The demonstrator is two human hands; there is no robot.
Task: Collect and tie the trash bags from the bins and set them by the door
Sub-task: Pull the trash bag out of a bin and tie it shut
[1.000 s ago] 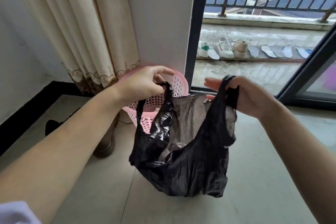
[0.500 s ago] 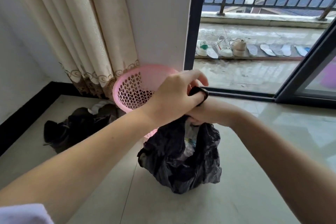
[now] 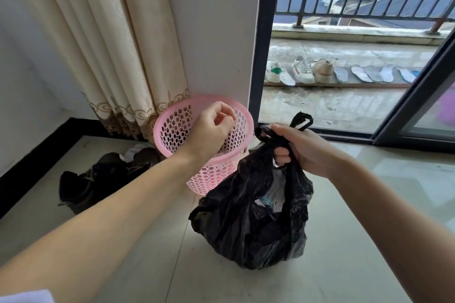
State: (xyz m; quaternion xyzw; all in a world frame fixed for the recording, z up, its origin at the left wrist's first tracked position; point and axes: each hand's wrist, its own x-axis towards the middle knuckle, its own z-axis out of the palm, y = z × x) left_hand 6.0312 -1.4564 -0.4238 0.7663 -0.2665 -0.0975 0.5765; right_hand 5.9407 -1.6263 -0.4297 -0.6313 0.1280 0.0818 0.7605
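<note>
Trash bag: one black trash bag sits on the pale floor tiles, just right of and in front of the bin; pale scraps show through its gaping side.
Bag handles: both handles are gathered above the bag's mouth; their loops stick out past the knuckles of the right hand.
Right hand: the right hand is curled tight round the gathered handles, thumb side up, forearm reaching in from the lower right.
Left hand: the left hand hovers over the bin's rim, apart from the bag, its fingers bent loosely inward and holding nothing, forearm stretched in from the lower left.
Bin: one pink perforated bin stands against the white wall, beside the curtain's hem; its rim tilts toward the camera.
Curtain: one cream curtain hangs to the left.
Dark heap: dark footwear or clothing lies on the floor left of the bin; which it is cannot be told.
Balcony: three pale shoes stand in a row outside the open door, with several insoles lined up to their right.
</note>
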